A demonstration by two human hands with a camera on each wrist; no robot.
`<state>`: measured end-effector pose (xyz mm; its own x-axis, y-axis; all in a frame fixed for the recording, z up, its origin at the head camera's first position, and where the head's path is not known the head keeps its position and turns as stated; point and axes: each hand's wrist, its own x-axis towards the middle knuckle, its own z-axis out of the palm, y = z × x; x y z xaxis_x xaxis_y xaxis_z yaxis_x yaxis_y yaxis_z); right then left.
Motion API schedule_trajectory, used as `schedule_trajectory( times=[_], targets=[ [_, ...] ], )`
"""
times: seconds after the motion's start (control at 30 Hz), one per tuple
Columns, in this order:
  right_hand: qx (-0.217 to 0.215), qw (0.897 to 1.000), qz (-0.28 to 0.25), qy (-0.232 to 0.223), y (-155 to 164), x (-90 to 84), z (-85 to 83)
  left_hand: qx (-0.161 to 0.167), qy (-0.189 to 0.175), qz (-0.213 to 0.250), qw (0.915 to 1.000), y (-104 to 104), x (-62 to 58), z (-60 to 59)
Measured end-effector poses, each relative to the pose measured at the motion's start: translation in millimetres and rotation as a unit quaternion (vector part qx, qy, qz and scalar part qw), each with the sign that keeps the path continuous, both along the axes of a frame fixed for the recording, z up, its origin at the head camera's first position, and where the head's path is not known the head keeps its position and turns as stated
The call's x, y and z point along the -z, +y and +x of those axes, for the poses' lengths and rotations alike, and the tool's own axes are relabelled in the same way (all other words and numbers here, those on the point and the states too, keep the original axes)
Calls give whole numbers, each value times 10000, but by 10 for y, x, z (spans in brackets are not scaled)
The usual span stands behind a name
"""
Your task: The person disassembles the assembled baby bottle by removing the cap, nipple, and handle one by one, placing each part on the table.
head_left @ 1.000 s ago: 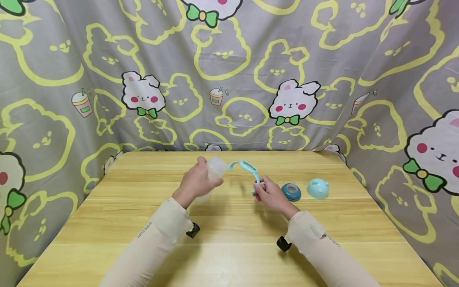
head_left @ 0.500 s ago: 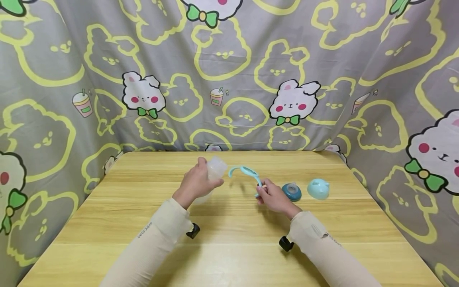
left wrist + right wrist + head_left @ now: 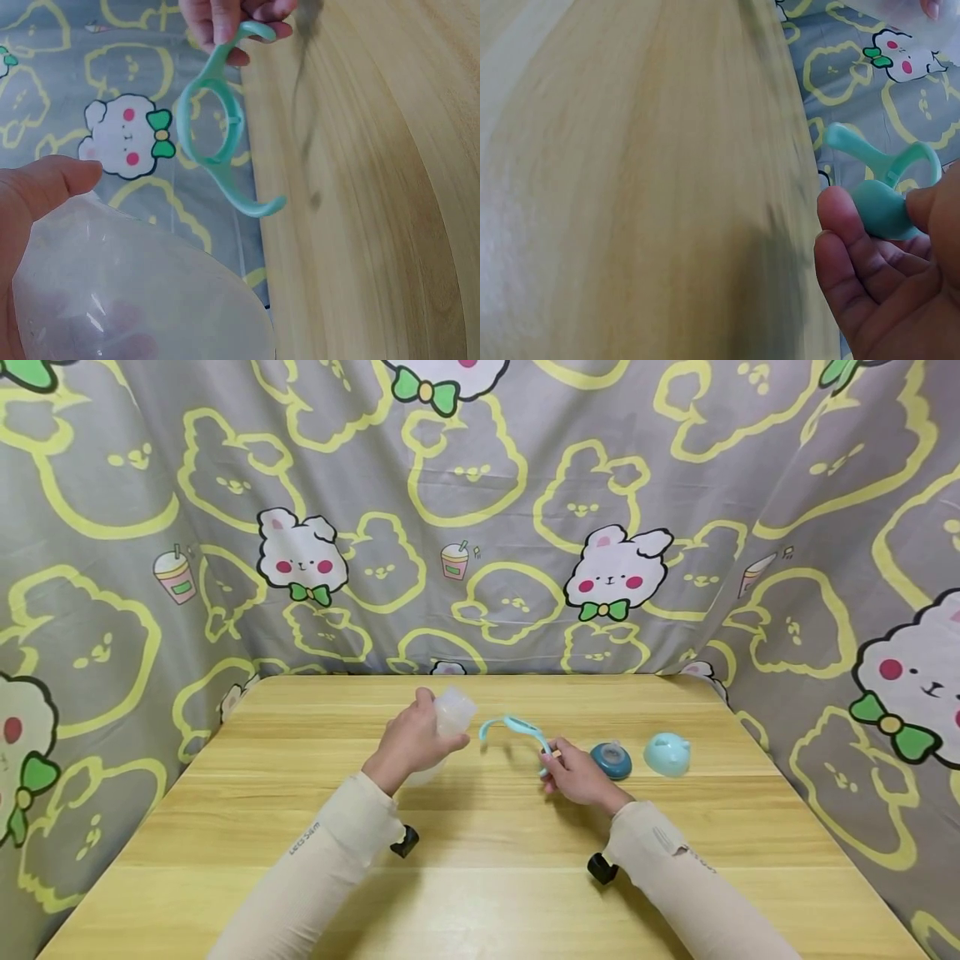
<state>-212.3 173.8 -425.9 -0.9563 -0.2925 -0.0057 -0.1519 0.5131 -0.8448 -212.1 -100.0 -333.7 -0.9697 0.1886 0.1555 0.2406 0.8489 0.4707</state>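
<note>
My left hand (image 3: 411, 739) grips a translucent baby bottle (image 3: 454, 710), tilted and raised off the table with its neck toward the upper right. In the left wrist view the bottle's rounded body (image 3: 165, 292) fills the lower left. Between thumb and fingers, my right hand (image 3: 577, 775) pinches one end of a light teal bottle handle (image 3: 522, 725). This handle has a central ring and two curved arms; its free arm points toward the bottle, apart from it. Beyond my right hand lie a dark teal collar with a clear nipple (image 3: 611, 762) and a light teal cap (image 3: 667, 755) with small ears.
Everything is over a wooden table (image 3: 480, 893). A grey curtain (image 3: 517, 643) with yellow outlines and white rabbits hangs behind the table's far edge and on both sides. Black wrist cameras (image 3: 405, 842) sit under both cuffs.
My right hand has moved slightly right and down with the bottle handle, widening the gap from the bottle. My left hand and the bottle stay nearly still.
</note>
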Motion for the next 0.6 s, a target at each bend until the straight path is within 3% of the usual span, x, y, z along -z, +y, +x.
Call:
schedule_trajectory(
  times=[0.6],
  targets=[
    [-68, 9998, 159, -103, 0, 57, -11, 1, -94, -22, 10000, -2, 11, 3]
  ],
)
